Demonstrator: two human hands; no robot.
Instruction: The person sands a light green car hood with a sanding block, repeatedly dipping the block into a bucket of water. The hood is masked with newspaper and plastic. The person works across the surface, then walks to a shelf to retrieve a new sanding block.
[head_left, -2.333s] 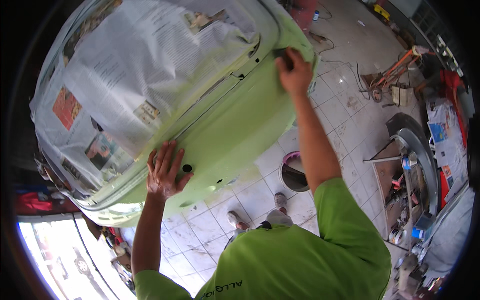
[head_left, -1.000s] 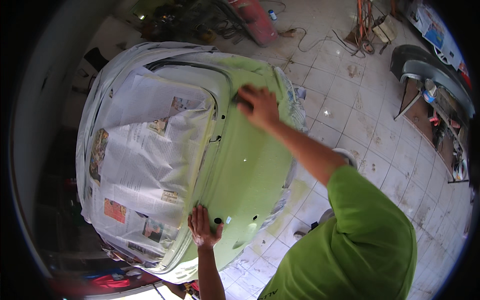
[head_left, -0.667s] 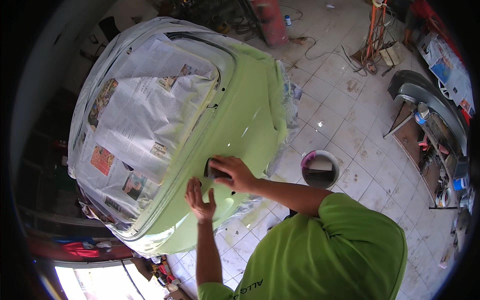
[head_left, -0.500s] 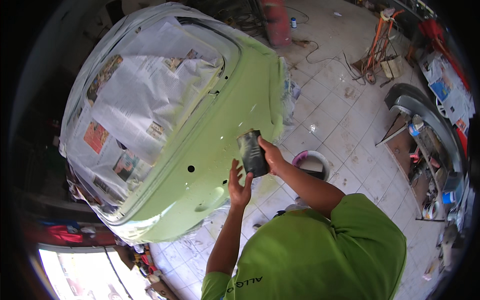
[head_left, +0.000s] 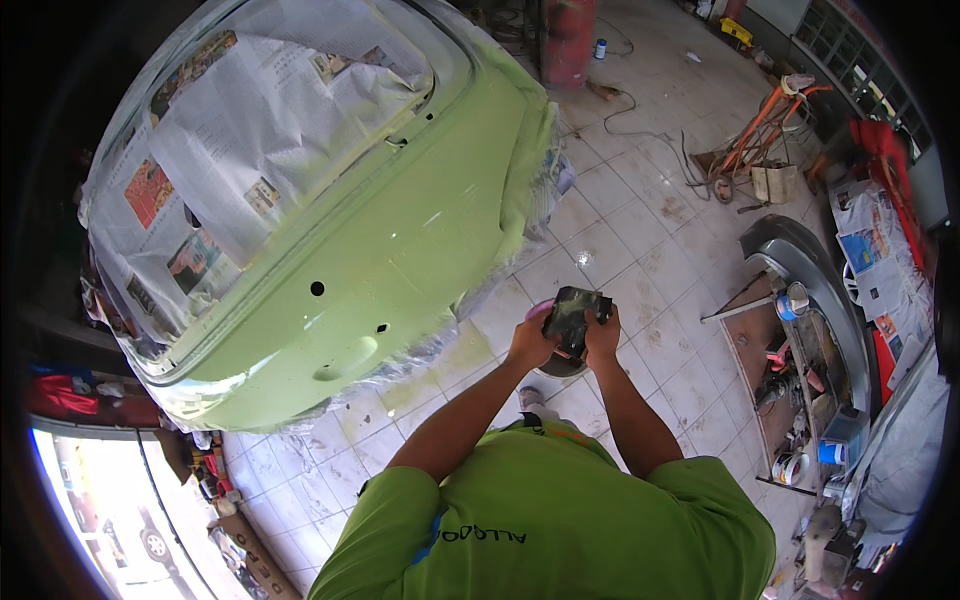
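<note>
A light green car body (head_left: 400, 250) stands in front of me, its windows masked with newspaper (head_left: 270, 150). Both my hands are held together in front of my chest, away from the car. My left hand (head_left: 530, 342) and my right hand (head_left: 603, 335) grip a dark, wet-looking folded sheet (head_left: 573, 315) between them. A round bucket (head_left: 560, 362) on the floor is mostly hidden behind my hands.
The floor is pale tile (head_left: 640, 240) with paint stains. A grey car fender (head_left: 800, 270) and a cluttered low bench (head_left: 800, 380) lie to my right. An orange stand (head_left: 765, 130) and cables sit farther back, a red cylinder (head_left: 568, 40) at the top.
My hands left the green panel: the right came down off the upper edge, met the left at the panel's lower part, and both drew back holding the dark sheet.
</note>
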